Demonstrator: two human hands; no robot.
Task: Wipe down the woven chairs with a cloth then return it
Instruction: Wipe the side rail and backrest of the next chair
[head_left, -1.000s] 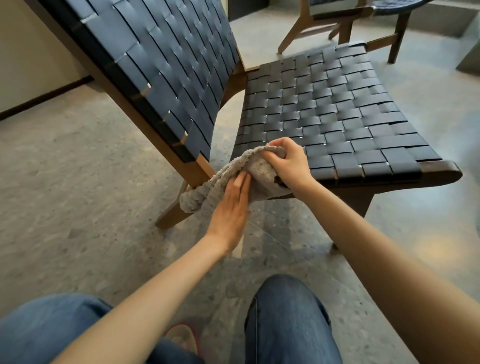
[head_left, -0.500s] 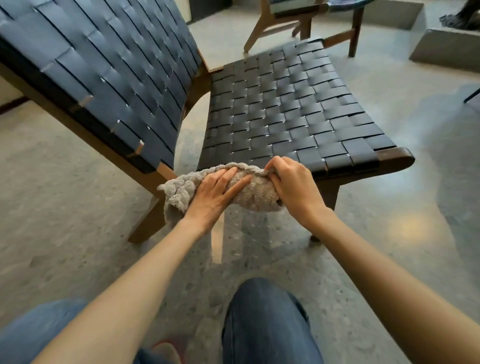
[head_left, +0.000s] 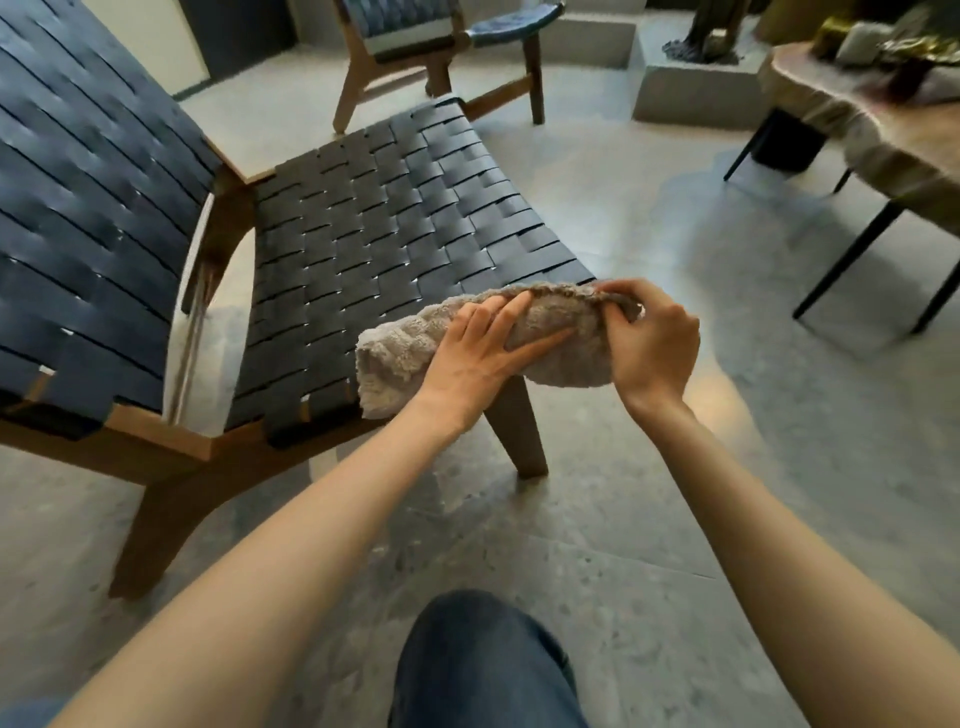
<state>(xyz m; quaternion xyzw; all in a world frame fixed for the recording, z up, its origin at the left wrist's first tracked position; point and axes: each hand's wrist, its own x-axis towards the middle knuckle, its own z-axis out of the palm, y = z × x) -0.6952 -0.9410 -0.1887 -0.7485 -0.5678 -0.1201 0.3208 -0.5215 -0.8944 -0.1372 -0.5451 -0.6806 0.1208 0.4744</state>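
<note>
- grey terry cloth (head_left: 400, 353), bunched into a long roll over the near corner of the seat, at the end away from the backrest, lying on the straps and hanging a little past the edge.
- left hand (head_left: 483, 358) laid flat on the cloth's middle, fingers straight and slightly spread, pressing down, nothing gripped.
- right hand (head_left: 652, 343) at the cloth's right end, fingers (head_left: 618, 296) curled, pinching a fold of the fabric just above the seat's corner.
- woven chair (head_left: 395, 218) under the cloth: dark blue straps interlaced on a brown wooden frame, seat dipping in the middle, reclined backrest (head_left: 88, 208) of the same straps at the left.
- chair leg (head_left: 519, 436) directly below the cloth, standing on the speckled grey floor (head_left: 649, 519).
- knee (head_left: 483, 670) in blue denim at the bottom edge, between the two bare forearms.
- second woven chair (head_left: 405, 36) well apart, beyond the far end of the seat, same straps and wood.
- wooden table (head_left: 883, 135) with thin black legs at the right edge, items on top too blurred to name.
- grey block plinth (head_left: 691, 88) near the table's far side, a dark shape on it cut off by the top edge.
</note>
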